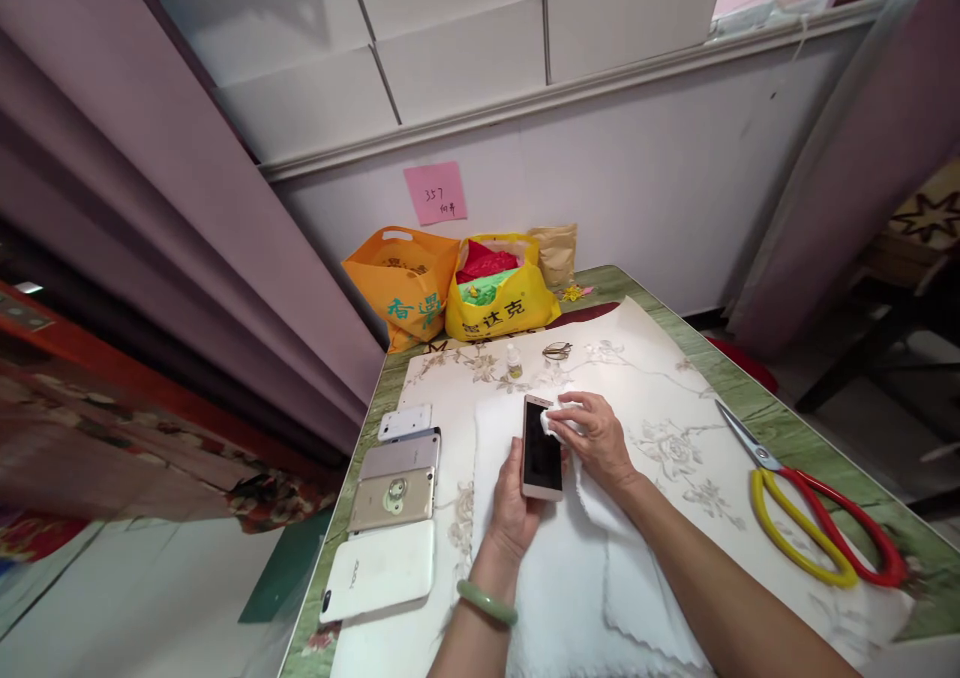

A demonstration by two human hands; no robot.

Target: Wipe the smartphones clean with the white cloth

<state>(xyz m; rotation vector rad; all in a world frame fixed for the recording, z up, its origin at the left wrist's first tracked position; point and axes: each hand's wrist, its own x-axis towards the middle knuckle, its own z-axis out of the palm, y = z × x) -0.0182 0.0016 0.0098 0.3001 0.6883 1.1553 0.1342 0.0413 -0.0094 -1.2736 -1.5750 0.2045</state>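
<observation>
My left hand [517, 503] grips a smartphone [541, 458] with a dark screen and a light gold frame, its screen facing up. Fingers wrap around the phone's lower sides. Over the upper right of the screen, my right hand [596, 438] pinches a white cloth [553, 424] against the glass. Part of that cloth hangs from under the right palm. Beneath both hands lies a larger white towel [540, 598]. A green bangle [487, 603] circles my left wrist.
Several phones lie face down at the left, including a white phone [381, 571]. Scissors [802, 518] with red and yellow handles rest at the right. Behind stand a small bottle [514, 362], glasses [557, 351], an orange bag [405, 278] and a yellow bag [502, 308].
</observation>
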